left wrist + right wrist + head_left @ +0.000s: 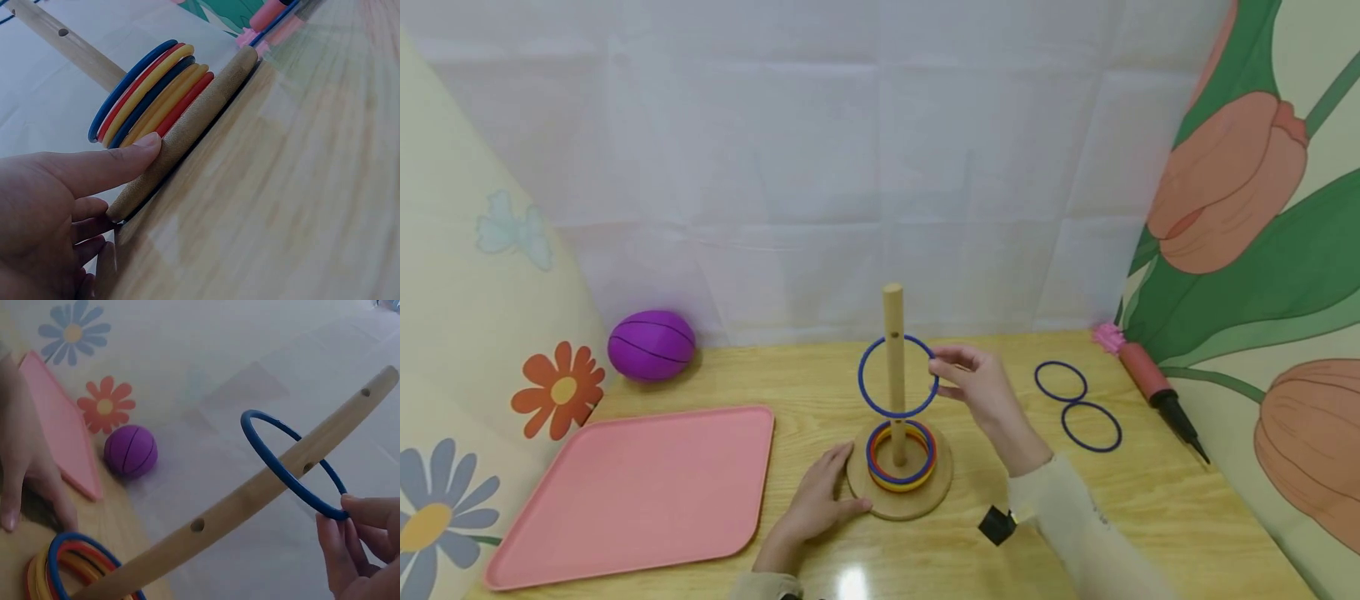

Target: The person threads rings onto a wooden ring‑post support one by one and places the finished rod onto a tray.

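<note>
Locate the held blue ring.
In the head view, the blue ring circles the wooden post just right of centre, above the stacked rings, in the right hand.

No lettering, numbers or signs are readable.

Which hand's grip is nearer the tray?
The left. The left grip is just right of the tray, touching the base. The right grip is farther off, across the pole from the tray, holding a blue ring.
</note>
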Demonstrator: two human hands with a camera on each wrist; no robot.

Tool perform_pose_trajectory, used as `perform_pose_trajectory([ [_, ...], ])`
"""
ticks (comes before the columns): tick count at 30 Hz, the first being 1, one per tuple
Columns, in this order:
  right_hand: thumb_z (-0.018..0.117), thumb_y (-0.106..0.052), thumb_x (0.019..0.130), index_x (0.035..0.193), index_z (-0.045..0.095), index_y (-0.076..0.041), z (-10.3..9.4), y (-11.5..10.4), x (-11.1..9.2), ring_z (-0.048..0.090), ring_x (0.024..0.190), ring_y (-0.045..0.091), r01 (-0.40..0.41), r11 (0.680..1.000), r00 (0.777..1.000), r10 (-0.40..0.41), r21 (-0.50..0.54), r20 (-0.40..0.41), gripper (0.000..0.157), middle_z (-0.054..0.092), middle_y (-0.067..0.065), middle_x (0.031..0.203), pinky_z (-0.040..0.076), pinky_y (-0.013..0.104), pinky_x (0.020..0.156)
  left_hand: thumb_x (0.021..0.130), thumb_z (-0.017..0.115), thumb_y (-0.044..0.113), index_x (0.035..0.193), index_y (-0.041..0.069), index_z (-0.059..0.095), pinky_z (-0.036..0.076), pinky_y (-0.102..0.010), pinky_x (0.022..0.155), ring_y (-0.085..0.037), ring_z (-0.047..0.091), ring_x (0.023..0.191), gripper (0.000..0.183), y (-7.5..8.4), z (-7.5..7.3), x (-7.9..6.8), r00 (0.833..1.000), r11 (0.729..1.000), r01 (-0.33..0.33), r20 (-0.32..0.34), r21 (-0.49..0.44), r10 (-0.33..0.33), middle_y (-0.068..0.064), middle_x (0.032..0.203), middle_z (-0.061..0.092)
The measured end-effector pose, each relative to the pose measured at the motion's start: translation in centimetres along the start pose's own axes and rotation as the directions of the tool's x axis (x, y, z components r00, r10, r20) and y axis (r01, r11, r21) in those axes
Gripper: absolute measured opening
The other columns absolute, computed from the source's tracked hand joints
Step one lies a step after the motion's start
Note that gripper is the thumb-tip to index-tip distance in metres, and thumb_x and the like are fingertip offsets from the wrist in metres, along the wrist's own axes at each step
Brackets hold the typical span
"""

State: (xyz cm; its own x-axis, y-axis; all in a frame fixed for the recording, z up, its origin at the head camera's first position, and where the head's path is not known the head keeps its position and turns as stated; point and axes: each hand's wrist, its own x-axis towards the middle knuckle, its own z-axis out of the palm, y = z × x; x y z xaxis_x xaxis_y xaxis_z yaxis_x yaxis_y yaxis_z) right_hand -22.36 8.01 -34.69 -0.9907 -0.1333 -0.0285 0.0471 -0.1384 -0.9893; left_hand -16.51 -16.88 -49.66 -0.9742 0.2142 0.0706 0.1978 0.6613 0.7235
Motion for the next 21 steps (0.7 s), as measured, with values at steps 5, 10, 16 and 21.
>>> perform_pose_trajectory([
  [5,0.064,-0.001,0.091,0.115,0.064,0.008,-0.6,2.2,0.6,0.064,0.081,0.006,-0.009,0.976,0.999,0.019,-0.219,0.047,0.026,0.069,0.006,0.092,0.061,0.025,0.072,0.072,0.083,0.034,0.147,0.001,0.037,0.025,-0.064,0.114,-0.047,0.035,0.137,0.094,0.1,0.0,-0.1,1.0,1.0,0.003,0.005,-0.006,-0.003,-0.02,0.149,0.041],
  [10,0.065,-0.003,0.09,0.111,0.068,0.004,-0.9,4.2,1.1,0.066,0.087,0.016,-0.003,0.918,0.995,0.044,-0.397,0.093,0.022,0.069,0.017,0.101,0.062,0.033,0.075,0.072,0.083,0.033,0.147,0.0,0.037,0.025,-0.064,0.114,-0.047,0.035,0.137,0.094,0.2,-0.1,-0.2,1.0,1.0,0.004,0.004,-0.005,-0.004,-0.021,0.149,0.041],
  [16,0.066,-0.002,0.089,0.105,0.07,0.004,-0.9,6.2,1.4,0.067,0.081,0.017,0.039,0.844,0.988,0.047,-0.535,0.145,0.018,0.069,0.016,0.096,0.062,0.039,0.07,0.072,0.084,0.033,0.146,-0.001,0.038,0.026,-0.063,0.114,-0.046,0.036,0.136,0.094,0.2,-0.1,-0.2,1.0,1.0,-0.004,-0.005,0.005,0.004,-0.021,0.148,0.042],
  [21,0.069,-0.002,0.087,0.099,0.073,0.001,-0.6,7.2,1.4,0.065,0.074,0.012,0.064,0.792,0.989,0.029,-0.607,0.143,0.013,0.07,0.014,0.091,0.062,0.037,0.065,0.072,0.084,0.033,0.146,-0.001,0.038,0.025,-0.063,0.114,-0.046,0.036,0.136,0.093,0.2,-0.1,-0.2,1.0,1.0,-0.002,0.0,0.0,0.002,-0.021,0.148,0.042],
])
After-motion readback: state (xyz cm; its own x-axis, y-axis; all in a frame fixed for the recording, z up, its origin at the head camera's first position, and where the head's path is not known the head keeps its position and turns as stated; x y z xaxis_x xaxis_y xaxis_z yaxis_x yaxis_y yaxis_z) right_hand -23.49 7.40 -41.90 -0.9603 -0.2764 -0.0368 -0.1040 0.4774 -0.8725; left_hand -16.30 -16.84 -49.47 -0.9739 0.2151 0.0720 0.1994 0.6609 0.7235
